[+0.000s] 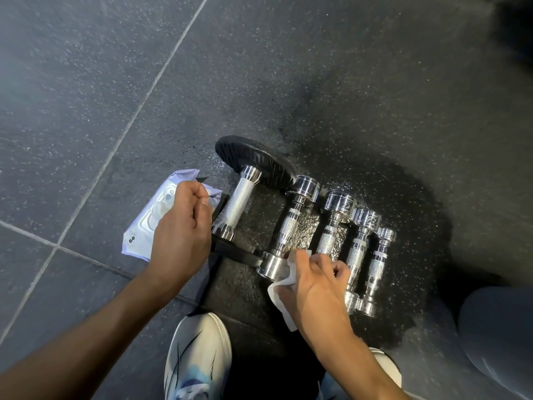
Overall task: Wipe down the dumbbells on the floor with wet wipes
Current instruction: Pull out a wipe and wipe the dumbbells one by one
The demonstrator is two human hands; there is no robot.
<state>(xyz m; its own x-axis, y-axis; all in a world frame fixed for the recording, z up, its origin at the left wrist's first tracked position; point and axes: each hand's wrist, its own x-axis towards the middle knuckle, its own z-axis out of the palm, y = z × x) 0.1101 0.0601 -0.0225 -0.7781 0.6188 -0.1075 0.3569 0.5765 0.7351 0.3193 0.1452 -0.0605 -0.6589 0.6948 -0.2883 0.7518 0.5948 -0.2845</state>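
Several chrome dumbbells lie side by side on the dark floor. The largest dumbbell (239,199) has black plates at both ends. To its right lie a second dumbbell (290,226), a third (331,226) and smaller ones (360,252). My right hand (314,290) holds a white wet wipe (284,298) against the near end of the second dumbbell. My left hand (181,229) is closed over the near plate of the largest dumbbell, pinching a bit of white wipe. Behind it lies the lilac wet wipe pack (147,220).
The floor (375,96) is dark speckled rubber tile with pale seams. My white and blue shoe (199,359) stands just below the dumbbells. A grey trouser knee (496,336) fills the lower right corner. The floor around the dumbbells looks wet and darker.
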